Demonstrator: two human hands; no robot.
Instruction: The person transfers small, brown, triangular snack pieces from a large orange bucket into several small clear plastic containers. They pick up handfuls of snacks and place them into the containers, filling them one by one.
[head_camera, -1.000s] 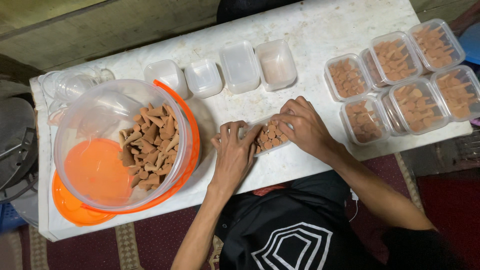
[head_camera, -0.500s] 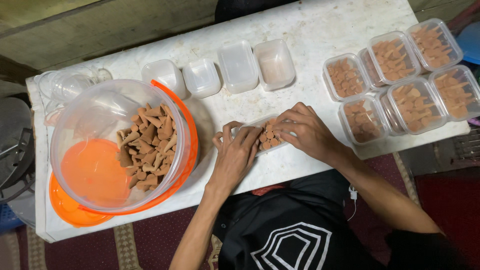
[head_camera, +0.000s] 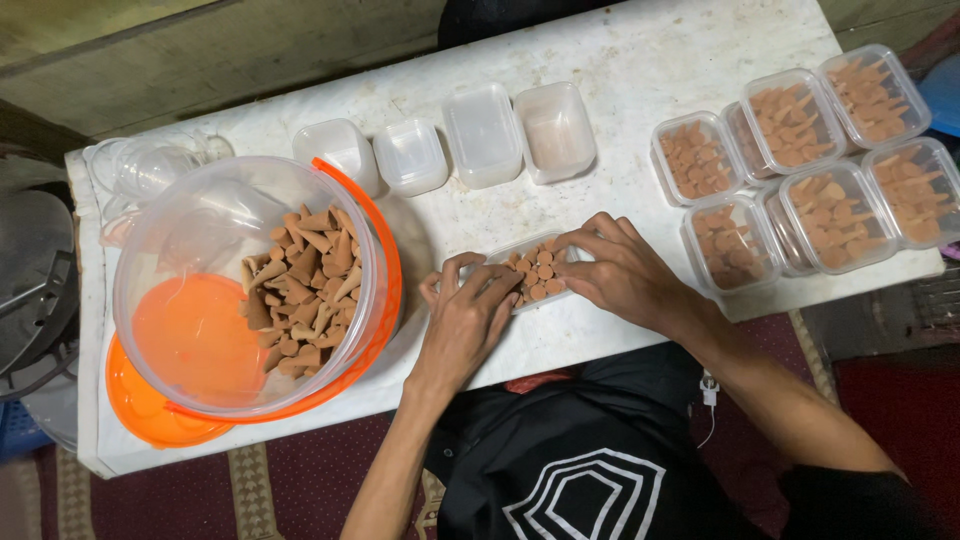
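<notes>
Small clear plastic tray of upright brown cones (head_camera: 535, 272) at frame centre, long axis left-right, flanked: left hand (head_camera: 470, 320) fingers spread on its left end, right hand (head_camera: 620, 275) curled over right end.

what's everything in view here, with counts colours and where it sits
table: one, white, worn, spans the view
large bowl: one, clear, left, on an orange lid, holds loose brown cones
empty small boxes: four, clear, row at the far middle
filled boxes: about six in view, clear, brown cones inside, right end
small tray: one, clear, brown cones standing in it, near edge, between the hands
clear cups: count unclear, far left
left hand: fingers on the tray's left side
right hand: fingers on the tray's right side
</notes>
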